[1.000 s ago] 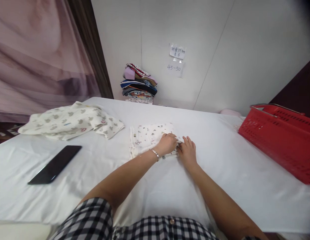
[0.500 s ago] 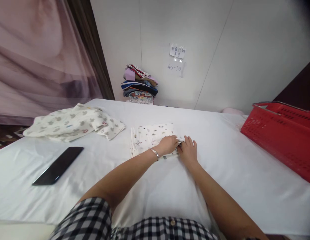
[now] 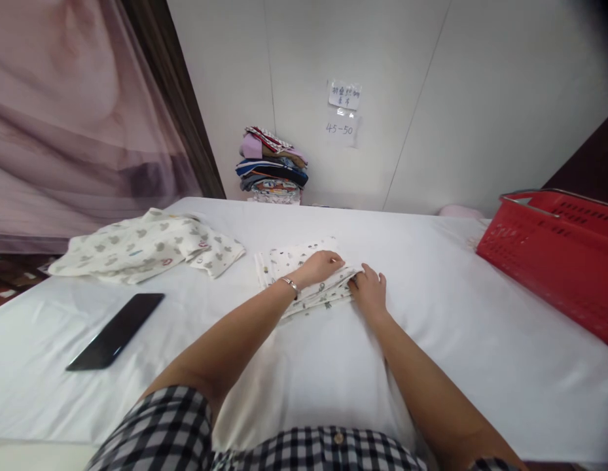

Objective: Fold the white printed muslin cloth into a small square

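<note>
A white cloth [image 3: 328,291] with small dark printed figures lies folded into a layered rectangle on the table, one upper layer slanting across it. My left hand [image 3: 319,268], with a silver bracelet at the wrist, is over the cloth's upper middle. Its fingers are curled together, and whether they pinch any fabric cannot be made out. At the right end of the cloth, my right hand [image 3: 370,289] grips the corner, thumb inward and the other fingers along the outer side. Part of the cloth is hidden under my left hand and forearm.
A second white cloth with grey mouse-head prints [image 3: 146,245] lies crumpled at the left. Nearer me is a black phone [image 3: 117,332]. A red plastic basket [image 3: 554,258] stands at the right. Several folded fabrics [image 3: 273,167] are stacked behind the white-covered table [image 3: 461,366].
My left hand has moved left and slightly up, away from the corner beside my right hand. The cloth's near layers now show a slanting fold. My right hand stays at the corner.
</note>
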Available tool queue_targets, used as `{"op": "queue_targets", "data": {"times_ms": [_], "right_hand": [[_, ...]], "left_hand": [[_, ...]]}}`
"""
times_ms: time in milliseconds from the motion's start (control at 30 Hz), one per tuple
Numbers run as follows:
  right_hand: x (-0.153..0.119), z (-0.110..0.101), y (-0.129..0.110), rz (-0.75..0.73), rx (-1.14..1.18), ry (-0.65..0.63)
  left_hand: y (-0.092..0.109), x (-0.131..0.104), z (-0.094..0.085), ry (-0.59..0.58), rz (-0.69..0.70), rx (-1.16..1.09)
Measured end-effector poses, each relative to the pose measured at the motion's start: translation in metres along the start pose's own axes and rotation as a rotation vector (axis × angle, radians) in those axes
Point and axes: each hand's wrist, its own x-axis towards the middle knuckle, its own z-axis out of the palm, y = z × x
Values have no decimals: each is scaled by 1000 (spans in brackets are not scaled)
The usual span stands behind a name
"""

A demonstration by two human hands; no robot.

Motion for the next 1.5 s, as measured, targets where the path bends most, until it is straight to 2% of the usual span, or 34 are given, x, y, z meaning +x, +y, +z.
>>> {"op": "queue_targets", "data": {"times_ms": [67,167,300,433,533,633,700,800,933,1100,1200,1333,1500], "right_hand": [[1,-2,1,33,10,-37],[5,-5,1,73,16,-83],[11,0,2,50,37,-16],[11,6,7,-60,127,64],[3,-2,17,-212,208,103],[-11,-16,33,-375,250,74],[-19,-21,44,-395,247,38],[-23,-19,53,-301,271,35],[-21,-14,49,-209,322,12],[-19,-17,36,-68,154,-25],[-17,-16,31,-16,108,-49],[-16,-19,25,-54,265,-44],[-21,-30,16,-77,561,57]], "left_hand": [[-13,6,-8,23,-98,27],[-34,15,-11,52,-165,113],[-55,32,-6,37,-203,224],[-68,48,-2,-36,-231,290],[-78,54,3,-98,-271,313],[-88,55,11,-136,-306,319],[-93,55,16,-149,-294,331],[-96,55,20,-154,-294,348],[-93,58,17,-181,-313,328],[-90,60,11,-229,-309,320],[-85,62,10,-207,-304,333],[-75,65,13,-98,-217,364],[-76,70,20,-149,-181,333]]}}
